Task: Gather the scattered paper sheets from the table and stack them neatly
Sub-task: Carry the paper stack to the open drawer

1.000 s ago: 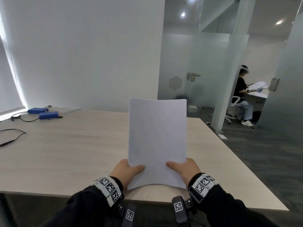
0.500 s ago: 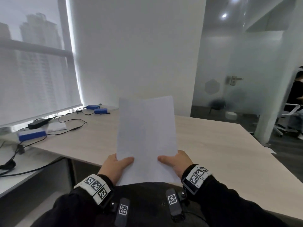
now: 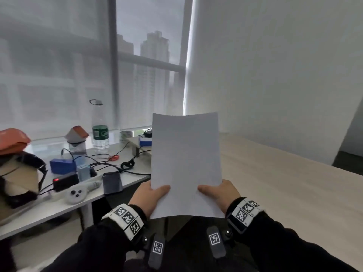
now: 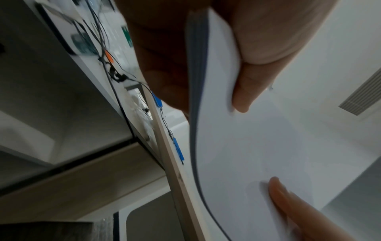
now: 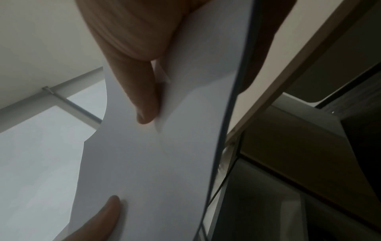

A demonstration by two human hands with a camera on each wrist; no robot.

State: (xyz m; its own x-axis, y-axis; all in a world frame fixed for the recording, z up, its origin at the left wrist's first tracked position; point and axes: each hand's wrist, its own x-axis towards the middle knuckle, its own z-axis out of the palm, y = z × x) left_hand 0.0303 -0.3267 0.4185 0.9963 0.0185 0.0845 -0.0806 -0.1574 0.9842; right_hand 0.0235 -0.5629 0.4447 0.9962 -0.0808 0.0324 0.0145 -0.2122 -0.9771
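Left hand [image 3: 149,197] and right hand [image 3: 220,195] are pinching the gathered paper stack [image 3: 186,163], edges apparently squared. Setting down on the table [image 3: 284,183] is remaining.

Matt white paper sheets [image 3: 186,163]; pale wood-grain table [image 3: 284,183].

Left hand [image 3: 149,197] and right hand [image 3: 218,195] raised side by side (thumbs forward), fingers pinching the paper stack [image 3: 186,163].

- Your fingers behind the paper stack [image 3: 186,163] are hidden; only thumbs show.
- The stack hides part of the far-left blue box [image 3: 145,141].
- Both wrist views are blurred.
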